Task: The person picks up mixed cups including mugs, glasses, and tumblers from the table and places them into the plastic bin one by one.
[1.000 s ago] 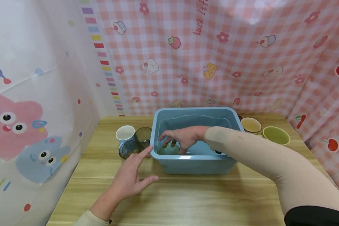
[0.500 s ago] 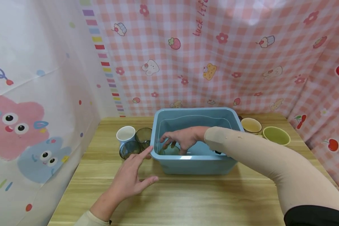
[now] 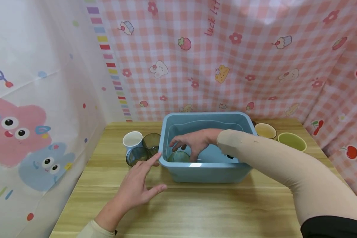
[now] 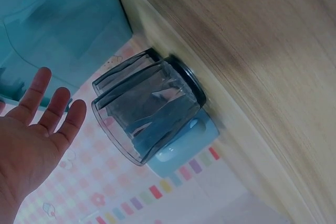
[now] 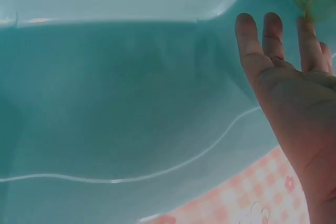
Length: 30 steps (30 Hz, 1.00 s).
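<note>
Hovering near one glass, right hand; one tub

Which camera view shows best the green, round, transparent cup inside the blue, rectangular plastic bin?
The head view: the cup shows most of its rim beside the right hand; the bin hides its lower part. The right wrist view cuts it off at the top right corner. In the left wrist view, I cannot identify it.

tub: 1 | cups: 6 | hands: 2 | table: 1
</note>
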{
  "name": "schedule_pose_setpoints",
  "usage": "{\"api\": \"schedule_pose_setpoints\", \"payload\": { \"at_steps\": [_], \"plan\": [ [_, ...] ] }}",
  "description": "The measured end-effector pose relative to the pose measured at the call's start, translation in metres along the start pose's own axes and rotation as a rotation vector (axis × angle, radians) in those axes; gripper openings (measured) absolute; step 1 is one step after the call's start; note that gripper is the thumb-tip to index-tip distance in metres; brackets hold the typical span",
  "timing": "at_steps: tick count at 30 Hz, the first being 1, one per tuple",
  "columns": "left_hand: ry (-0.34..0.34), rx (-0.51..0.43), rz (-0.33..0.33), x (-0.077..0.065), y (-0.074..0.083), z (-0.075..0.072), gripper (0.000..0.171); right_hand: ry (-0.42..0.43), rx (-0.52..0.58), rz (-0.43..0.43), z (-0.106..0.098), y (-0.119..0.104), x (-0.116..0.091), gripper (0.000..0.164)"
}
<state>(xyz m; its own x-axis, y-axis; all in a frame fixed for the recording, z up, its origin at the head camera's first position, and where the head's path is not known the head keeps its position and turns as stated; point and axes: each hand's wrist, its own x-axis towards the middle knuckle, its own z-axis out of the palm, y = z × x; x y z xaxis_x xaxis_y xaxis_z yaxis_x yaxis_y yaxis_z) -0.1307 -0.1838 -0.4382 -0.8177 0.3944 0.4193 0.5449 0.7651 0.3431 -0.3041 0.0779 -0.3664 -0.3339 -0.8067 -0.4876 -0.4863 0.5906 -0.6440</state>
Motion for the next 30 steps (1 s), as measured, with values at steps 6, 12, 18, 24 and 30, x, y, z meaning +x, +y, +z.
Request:
{"api": "schedule_pose_setpoints", "payload": {
  "at_steps": [6,12,18,24,30],
  "plan": [
    [-0.003,-0.005,0.003,0.0,0.0,0.0,0.105,0.043,0.02,0.006,-0.01,0.0,-0.014,0.1],
    [0.002,0.001,0.005,0.0,0.001,0.0,0.104,0.113,0.055,-0.024,-0.026,-0.003,-0.039,0.103],
    [0.0,0.0,0.0,-0.001,0.0,0.002,0.103,0.234,0.12,-0.047,-0.044,-0.006,-0.08,0.101],
    [0.002,0.001,-0.01,0.0,0.0,0.002,0.104,0.362,0.181,-0.067,-0.057,0.001,-0.126,0.097],
    [0.009,0.013,-0.005,-0.001,0.001,0.002,0.103,0.549,0.216,-0.012,-0.055,0.014,-0.17,0.091]
  ]
}}
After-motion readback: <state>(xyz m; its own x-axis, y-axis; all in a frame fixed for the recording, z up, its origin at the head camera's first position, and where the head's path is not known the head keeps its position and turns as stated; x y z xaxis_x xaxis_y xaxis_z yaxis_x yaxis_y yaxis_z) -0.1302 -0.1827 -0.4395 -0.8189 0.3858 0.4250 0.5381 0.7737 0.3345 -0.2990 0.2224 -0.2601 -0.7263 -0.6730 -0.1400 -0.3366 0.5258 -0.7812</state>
